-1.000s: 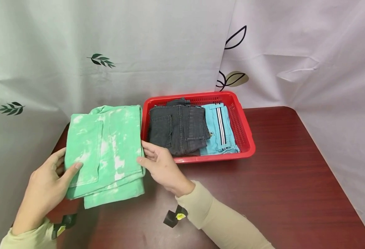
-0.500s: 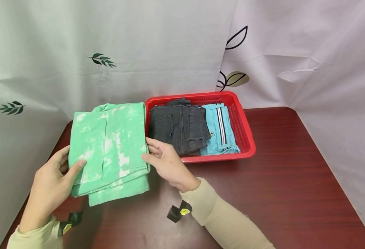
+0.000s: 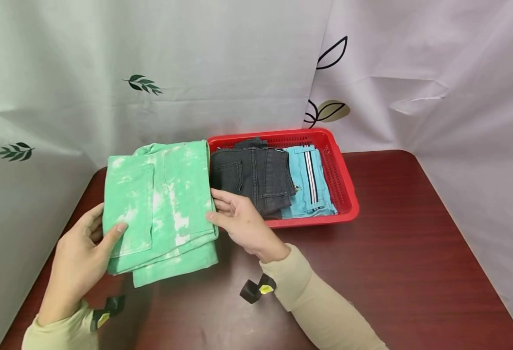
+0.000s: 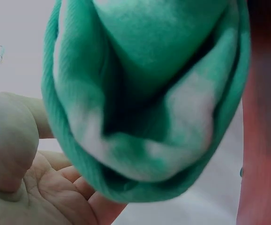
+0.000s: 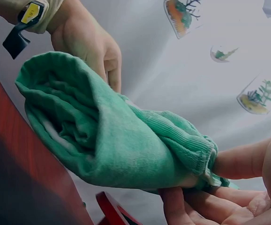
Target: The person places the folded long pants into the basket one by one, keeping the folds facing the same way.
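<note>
Folded green jeans (image 3: 164, 204) with white tie-dye patches and a visible pocket hang above the table, left of the red basket. My left hand (image 3: 79, 255) grips their left edge, thumb on top and fingers underneath. On the opposite edge my right hand (image 3: 247, 223) pinches the fabric between thumb and fingers. The left wrist view looks into the rolled folds of the green jeans (image 4: 145, 140). In the right wrist view, the fingers (image 5: 238, 161) of my right hand hold one end of the bundle, whose layered folds face the camera.
A red plastic basket (image 3: 348, 194) stands at the back of the dark red table (image 3: 370, 287). Inside it lie folded dark grey jeans (image 3: 256, 177) and, to their right, light blue folded clothing (image 3: 302, 180) with a striped band. A pale curtain (image 3: 238, 58) hangs behind.
Both hands have carried the green jeans a short way right and slightly up, toward the basket. The bundle now overlaps more of the basket's left side. The basket and its contents have stayed put.
</note>
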Available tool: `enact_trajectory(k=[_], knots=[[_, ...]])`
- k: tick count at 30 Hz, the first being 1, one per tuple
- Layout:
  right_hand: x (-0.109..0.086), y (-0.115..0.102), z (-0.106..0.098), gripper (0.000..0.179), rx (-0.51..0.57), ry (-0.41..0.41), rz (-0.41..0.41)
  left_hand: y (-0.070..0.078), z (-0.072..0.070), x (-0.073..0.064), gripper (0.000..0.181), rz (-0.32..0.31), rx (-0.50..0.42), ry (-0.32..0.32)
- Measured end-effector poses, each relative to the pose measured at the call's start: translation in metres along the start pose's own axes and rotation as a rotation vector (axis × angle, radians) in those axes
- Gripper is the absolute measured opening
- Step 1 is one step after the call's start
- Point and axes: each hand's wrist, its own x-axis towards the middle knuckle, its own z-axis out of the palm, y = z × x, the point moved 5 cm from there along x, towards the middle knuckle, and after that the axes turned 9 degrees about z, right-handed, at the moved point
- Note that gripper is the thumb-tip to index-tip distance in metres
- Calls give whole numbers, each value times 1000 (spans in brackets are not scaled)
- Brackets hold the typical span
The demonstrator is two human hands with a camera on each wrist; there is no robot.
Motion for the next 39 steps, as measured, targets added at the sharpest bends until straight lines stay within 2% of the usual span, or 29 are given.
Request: enact_trajectory(k=[13,20,39], knots=[[-2,-7,-17,59,7,-28,4,13,5,6,63,34,-57,42],[-5,-12,-27,59,15,-10,14,21,9,9,63,35,-74,54],[-10,-25,-56,57,-71,59,-17,46,22,23,59,70,-191,78]])
